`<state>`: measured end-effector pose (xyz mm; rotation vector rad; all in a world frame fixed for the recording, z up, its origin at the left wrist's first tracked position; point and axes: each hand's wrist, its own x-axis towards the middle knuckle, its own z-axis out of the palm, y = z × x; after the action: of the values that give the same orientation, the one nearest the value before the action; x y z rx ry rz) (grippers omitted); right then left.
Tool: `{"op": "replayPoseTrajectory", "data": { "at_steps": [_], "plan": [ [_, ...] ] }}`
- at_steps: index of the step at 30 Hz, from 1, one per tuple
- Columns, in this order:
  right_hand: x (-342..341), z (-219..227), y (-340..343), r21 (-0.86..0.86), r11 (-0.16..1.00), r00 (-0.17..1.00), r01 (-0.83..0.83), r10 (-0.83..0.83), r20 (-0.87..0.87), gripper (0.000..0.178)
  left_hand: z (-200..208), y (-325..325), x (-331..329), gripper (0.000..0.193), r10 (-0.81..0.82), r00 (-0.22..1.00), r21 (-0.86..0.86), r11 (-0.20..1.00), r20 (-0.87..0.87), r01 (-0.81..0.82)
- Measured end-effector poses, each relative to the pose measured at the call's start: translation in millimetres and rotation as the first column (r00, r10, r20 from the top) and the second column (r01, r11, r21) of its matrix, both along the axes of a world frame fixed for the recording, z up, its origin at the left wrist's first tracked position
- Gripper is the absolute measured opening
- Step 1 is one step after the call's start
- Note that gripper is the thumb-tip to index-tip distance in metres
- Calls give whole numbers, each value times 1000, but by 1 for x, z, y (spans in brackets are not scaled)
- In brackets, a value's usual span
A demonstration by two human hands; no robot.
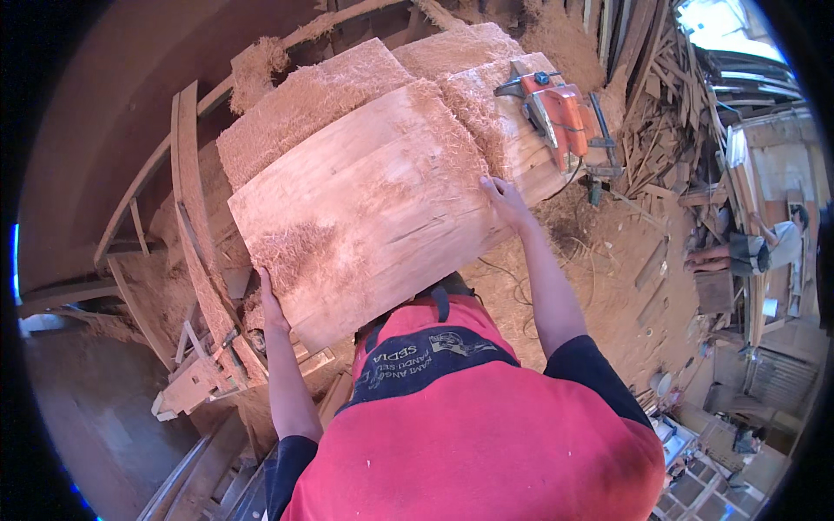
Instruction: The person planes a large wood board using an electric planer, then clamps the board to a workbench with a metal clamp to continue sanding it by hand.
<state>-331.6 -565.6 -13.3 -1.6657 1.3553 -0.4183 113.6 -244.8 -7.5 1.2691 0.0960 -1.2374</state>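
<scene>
A wide, pale wooden board (382,208) lies slantwise in front of me, with curled shavings heaped near its left end and along its far edge. My left hand (272,300) is closed on the board's left edge, its fingers partly hidden by the wood. At the right edge my right hand (506,201) grips the board, fingertips on the rim and the rest of the hand beside it. Beyond my right hand an orange power planer (560,117) rests on another board (532,161), apart from both hands.
Shaving-covered boards (304,108) lie just beyond the held one. A wooden frame of long beams (195,208) stands at left. Scrap wood (669,122) is piled at far right, and a cable (521,291) trails over the sawdust-strewn floor. Another person (782,247) is at the right.
</scene>
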Motion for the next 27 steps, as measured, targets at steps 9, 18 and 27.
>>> {"op": "replayPoseTrajectory", "data": {
  "at_steps": [9,18,27],
  "plan": [
    [5,7,7,-106,994,997,34,-41,-62,57,-48,11,16,73,40,981,-61,998,188,-29],
    [12,9,17,-337,936,991,97,-124,-59,64,-24,3,4,73,58,987,-49,997,148,-52],
    [23,33,31,-55,998,981,-1,-9,-196,65,-41,28,28,72,37,993,-98,995,111,-26]
  ]
}}
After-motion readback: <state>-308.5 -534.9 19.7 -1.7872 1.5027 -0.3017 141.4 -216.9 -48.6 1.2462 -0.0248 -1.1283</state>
